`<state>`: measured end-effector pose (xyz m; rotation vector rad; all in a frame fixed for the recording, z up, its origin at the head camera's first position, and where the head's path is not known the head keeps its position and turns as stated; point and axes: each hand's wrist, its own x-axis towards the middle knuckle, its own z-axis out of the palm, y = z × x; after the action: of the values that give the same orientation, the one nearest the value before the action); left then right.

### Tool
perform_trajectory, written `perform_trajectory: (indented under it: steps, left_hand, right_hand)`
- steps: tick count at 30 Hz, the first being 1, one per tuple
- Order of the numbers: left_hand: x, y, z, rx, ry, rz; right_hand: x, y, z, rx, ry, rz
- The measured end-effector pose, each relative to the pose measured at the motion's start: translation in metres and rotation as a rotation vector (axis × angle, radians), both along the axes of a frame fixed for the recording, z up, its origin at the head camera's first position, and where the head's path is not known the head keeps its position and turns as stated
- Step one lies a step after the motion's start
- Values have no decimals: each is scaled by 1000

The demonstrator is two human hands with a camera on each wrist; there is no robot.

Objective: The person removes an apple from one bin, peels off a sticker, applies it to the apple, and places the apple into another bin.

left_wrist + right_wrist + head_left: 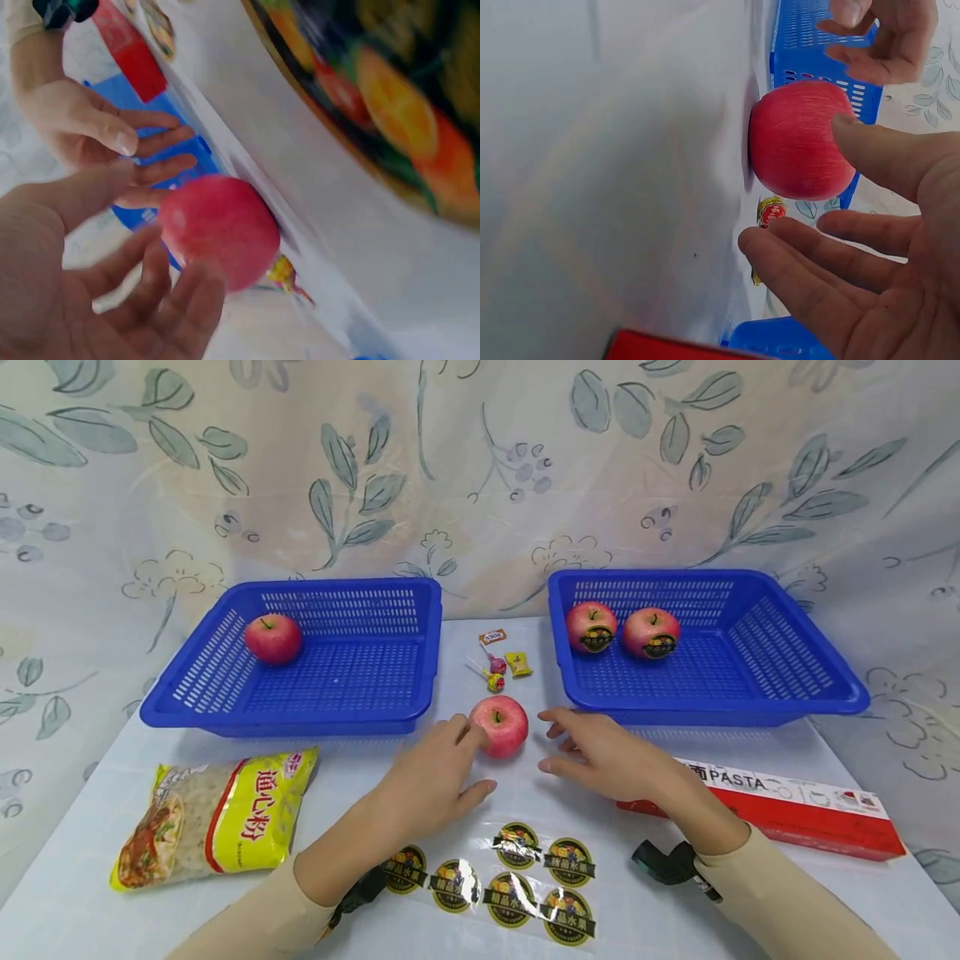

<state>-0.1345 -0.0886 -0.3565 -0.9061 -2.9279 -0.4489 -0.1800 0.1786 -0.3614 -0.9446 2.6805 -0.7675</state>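
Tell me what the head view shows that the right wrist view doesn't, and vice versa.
Only the head view: the macaroni bag, sheet of round stickers and two stickered apples.
Only the right wrist view: palm side of the right hand.
Both: that hand, the left hand, blue baskets, the yellow-wrapped lollipop and the apple outside the baskets.

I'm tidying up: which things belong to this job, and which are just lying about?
Likely the job:
round red apple between left hand and right hand
round black-gold stickers on clear plastic sheet
blue plastic baskets holding red apples, two stickered

Apparently just lying about:
yellow plastic macaroni bag
long red-white pasta box
small wrapped sweets
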Motion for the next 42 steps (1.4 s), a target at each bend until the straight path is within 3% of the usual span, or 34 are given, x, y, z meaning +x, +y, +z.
perform_trajectory:
  steps: [4, 7, 13, 22, 28, 33, 42]
  left_hand:
    - [3, 3, -2, -15, -161, -128]
    - [4, 6, -6, -74, -239, -203]
    - [3, 12, -12, -183, -249, -278]
    - [0, 15, -13, -209, -216, -322]
    - [-3, 14, -11, -180, -297, -285]
    - [-6, 10, -11, -126, -336, -245]
    - [-8, 8, -11, -45, -335, -272]
  right_hand:
    - [3, 3, 0, -11, 2, 22]
    - [6, 4, 0, -14, 2, 29]
    - [11, 4, 3, -16, -1, 28]
    - [15, 5, 0, -68, 31, 90]
    - [21, 2, -1, -96, 46, 154]
    - [29, -5, -4, -143, 24, 261]
    - [31, -13, -16, -139, 152, 344]
